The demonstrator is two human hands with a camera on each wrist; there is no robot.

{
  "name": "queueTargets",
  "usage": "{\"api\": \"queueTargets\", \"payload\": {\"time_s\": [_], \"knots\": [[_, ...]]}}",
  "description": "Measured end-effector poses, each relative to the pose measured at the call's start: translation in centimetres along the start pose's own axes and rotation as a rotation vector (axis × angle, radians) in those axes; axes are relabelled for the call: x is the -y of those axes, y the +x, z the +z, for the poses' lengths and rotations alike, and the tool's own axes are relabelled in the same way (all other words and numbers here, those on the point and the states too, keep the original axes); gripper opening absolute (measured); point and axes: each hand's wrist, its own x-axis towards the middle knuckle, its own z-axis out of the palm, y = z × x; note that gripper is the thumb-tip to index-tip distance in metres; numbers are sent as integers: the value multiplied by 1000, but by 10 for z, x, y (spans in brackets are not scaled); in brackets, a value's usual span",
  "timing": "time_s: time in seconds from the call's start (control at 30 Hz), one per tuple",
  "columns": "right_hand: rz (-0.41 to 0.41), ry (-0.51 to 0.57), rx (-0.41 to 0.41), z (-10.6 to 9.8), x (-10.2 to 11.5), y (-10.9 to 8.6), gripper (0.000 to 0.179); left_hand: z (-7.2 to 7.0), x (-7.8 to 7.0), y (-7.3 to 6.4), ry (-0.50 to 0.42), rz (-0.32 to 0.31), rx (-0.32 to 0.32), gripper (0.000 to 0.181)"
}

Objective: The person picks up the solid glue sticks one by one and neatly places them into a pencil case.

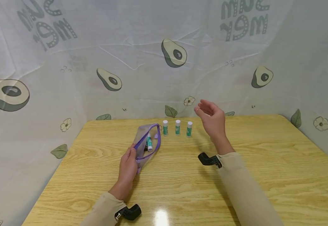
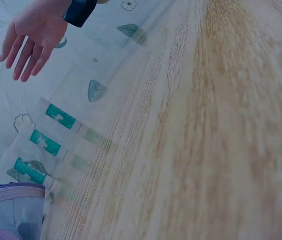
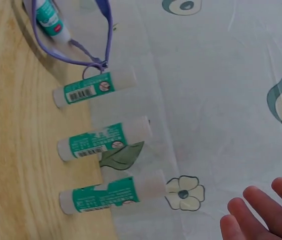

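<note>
In the head view my left hand (image 1: 128, 164) grips the near side of a purple-edged zip pouch (image 1: 142, 133), whose mouth gapes toward the right. Inside it lies a green-and-white glue stick (image 1: 149, 143); something dark beside that is too small to tell. To the right of the pouch, three glue sticks stand upright in a row: a left one (image 1: 165, 128), a middle one (image 1: 177, 128) and a right one (image 1: 189, 129). My right hand (image 1: 213, 121) is raised in the air to their right, fingers loosely bent, holding nothing. The right wrist view shows its fingertips (image 3: 253, 200) apart from the sticks.
The wooden table (image 1: 180, 175) ends at the back against a pale sheet (image 1: 141, 94) printed with avocados and leaves, which also hangs at both sides. Black camera mounts sit on both wrists, the left mount (image 1: 131, 212) low above the table.
</note>
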Motion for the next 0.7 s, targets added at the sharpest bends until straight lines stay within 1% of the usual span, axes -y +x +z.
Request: {"api": "queueTargets", "payload": {"time_s": [0.13, 0.37, 0.53, 0.7], "knots": [[37, 13, 0, 4, -6, 1, 55, 1, 0, 1, -9, 15, 0, 54], [147, 39, 12, 10, -15, -2, 57, 1, 0, 1, 6, 17, -9, 54], [174, 52, 48, 16, -23, -3, 60, 1, 0, 2, 2, 20, -11, 54], [186, 39, 77, 20, -32, -3, 61, 1, 0, 1, 2, 20, -14, 53]]}}
